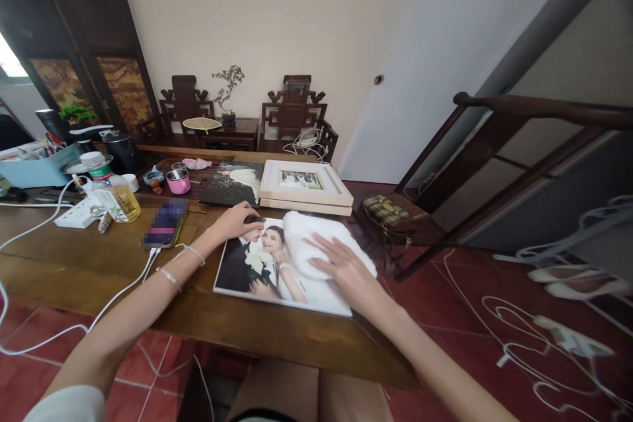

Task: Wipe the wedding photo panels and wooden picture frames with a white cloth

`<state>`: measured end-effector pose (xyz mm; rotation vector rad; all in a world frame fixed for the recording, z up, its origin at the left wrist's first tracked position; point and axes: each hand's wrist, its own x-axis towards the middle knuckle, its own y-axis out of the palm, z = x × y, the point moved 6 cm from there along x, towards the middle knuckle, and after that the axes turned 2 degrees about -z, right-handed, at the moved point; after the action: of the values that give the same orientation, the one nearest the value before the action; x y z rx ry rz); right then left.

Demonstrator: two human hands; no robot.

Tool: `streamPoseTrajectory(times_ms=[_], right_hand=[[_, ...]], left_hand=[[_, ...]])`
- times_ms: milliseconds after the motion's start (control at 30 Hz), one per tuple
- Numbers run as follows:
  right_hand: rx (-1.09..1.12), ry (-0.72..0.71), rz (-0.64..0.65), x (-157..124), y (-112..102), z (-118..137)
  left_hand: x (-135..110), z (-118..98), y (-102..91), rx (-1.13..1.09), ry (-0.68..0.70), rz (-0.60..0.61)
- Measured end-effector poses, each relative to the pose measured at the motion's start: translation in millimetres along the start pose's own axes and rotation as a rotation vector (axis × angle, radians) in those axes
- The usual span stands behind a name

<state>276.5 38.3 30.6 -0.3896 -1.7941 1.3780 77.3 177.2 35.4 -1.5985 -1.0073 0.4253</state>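
A photo panel (pixel 244 270) with a printed picture of a couple lies flat on the wooden table in front of me. At its upper left corner rests my left hand (pixel 236 221), thumb on the picture and fingers bent loosely over the top edge; whether it grips the panel is hard to make out. A folded white cloth (pixel 301 232) covers the panel's upper right part and hangs over its right side. My right hand (pixel 341 264) lies on top of this cloth with its fingers stretched and spread, slightly blurred.
Behind the panel are stacked framed pictures (pixel 306 203) and a dark photo panel (pixel 222 184). Leftward stand a phone (pixel 167 224) with a cable, a pink cup (pixel 179 180), a bottle (pixel 123 198) and a power strip (pixel 76 212). A wooden chair (pixel 534 102) holding a bag (pixel 386 210) is right.
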Motion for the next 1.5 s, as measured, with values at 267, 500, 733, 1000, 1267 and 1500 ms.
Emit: streamPoseTrajectory(times_ms=[267, 500, 733, 1000, 1267, 1500], right_hand=[[0.105, 0.186, 0.101, 6, 12, 3], [0.103, 0.201, 0.11, 18, 14, 3], [0.202, -0.017, 0.113, -18, -9, 53], [0.181, 0.132, 0.094, 18, 15, -12], [0.124, 0.027, 0.1, 17, 7, 15], [0.21, -0.098, 0.133, -8, -11, 50]], left_hand=[[-82, -25, 3.1, 0.028, -0.335, -0.031], [-94, -38, 11.1, -0.122, -0.132, -0.18], [-95, -36, 17.7, -0.136, -0.183, -0.072], [-99, -38, 16.3, -0.145, -0.172, -0.046], [-99, -34, 17.5, -0.179, -0.193, -0.088], [-97, -31, 20.1, -0.169, -0.176, -0.089]])
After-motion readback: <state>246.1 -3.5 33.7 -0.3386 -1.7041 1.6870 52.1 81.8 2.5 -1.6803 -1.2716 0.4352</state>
